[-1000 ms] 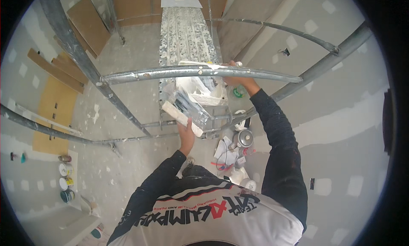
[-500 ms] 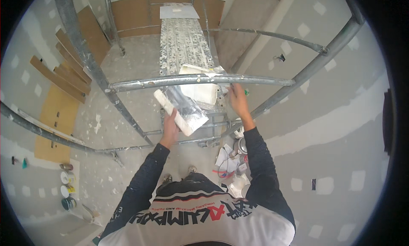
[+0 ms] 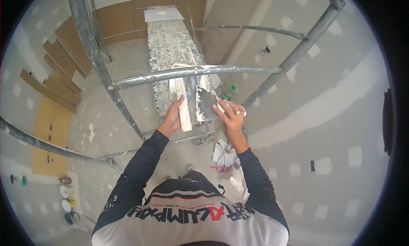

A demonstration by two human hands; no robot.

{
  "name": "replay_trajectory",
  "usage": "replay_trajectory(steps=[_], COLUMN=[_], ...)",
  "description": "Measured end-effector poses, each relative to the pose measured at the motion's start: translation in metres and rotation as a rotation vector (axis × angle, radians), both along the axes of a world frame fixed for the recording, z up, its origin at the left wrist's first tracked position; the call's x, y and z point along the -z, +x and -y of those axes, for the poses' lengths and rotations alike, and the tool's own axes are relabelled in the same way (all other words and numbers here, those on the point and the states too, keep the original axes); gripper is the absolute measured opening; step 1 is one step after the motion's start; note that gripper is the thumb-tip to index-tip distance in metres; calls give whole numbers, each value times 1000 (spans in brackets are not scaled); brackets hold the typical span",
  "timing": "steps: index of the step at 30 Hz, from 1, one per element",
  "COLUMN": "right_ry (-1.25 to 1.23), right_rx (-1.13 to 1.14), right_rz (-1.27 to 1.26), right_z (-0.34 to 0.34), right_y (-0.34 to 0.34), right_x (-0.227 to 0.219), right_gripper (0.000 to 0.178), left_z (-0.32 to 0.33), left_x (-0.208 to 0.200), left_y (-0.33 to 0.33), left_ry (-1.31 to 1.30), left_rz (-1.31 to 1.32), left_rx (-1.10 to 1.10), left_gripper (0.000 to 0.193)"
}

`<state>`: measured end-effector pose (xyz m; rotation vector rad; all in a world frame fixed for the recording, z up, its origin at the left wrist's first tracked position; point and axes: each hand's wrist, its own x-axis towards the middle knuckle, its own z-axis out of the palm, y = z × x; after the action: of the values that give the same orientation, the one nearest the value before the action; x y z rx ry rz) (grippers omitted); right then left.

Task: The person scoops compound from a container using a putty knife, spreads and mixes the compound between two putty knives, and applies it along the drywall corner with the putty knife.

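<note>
My left hand [image 3: 173,117] is closed on a wide metal-bladed filling knife [image 3: 184,112], its long back edge crusted white. My right hand [image 3: 232,118] grips a second putty knife [image 3: 207,104], whose dark grey blade has white compound smeared along its edge. The two blades are side by side, close together; I cannot tell whether they touch. Just beyond, partly hidden by the blades and a rail, a white compound-smeared tray [image 3: 173,85] rests on the speckled scaffold plank [image 3: 170,43].
A scaffold rail [image 3: 200,71] crosses just beyond my hands, with slanting posts on both sides. A green plastic bottle [image 3: 230,92] is beyond my right hand. Papers and a cable [image 3: 223,154] lie below right. Several tubs [image 3: 68,204] stand at the left wall near brown boards [image 3: 49,90].
The left-hand knife has turned from slanted to nearly upright. My right hand has come back from beyond the rail and now holds a putty knife beside it. The view has shifted slightly.
</note>
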<state>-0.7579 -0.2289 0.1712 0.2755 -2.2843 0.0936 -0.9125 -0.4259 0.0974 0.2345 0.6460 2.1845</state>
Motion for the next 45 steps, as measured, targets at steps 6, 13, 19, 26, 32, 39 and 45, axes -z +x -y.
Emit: replay_trajectory(steps=[6, 13, 19, 26, 32, 39, 45], right_ry=[269, 222, 152, 61, 54, -1422, -949], right_rx=[147, 336, 540, 773, 1167, 196, 605], right_rz=[86, 167, 137, 90, 48, -795, -564], right_z=[24, 43, 39, 15, -6, 31, 62], right_y=[56, 126, 205, 318, 442, 562, 605], right_x=[-2, -3, 5, 11, 4, -1, 8], right_gripper=[63, 61, 65, 66, 64, 42, 43], left_z=[12, 7, -16, -63, -84, -125, -145], left_x=[-11, -5, -14, -7, -36, -15, -17], left_y=[33, 73, 139, 226, 334, 438, 531], left_ry=[-25, -26, -71, -50, -59, 11, -26], left_rz=[-88, -116, -127, -201, -167, -88, 39], left_rx=[29, 196, 362, 549, 740, 907, 1051], left_gripper=[42, 38, 38, 39, 41, 45, 44])
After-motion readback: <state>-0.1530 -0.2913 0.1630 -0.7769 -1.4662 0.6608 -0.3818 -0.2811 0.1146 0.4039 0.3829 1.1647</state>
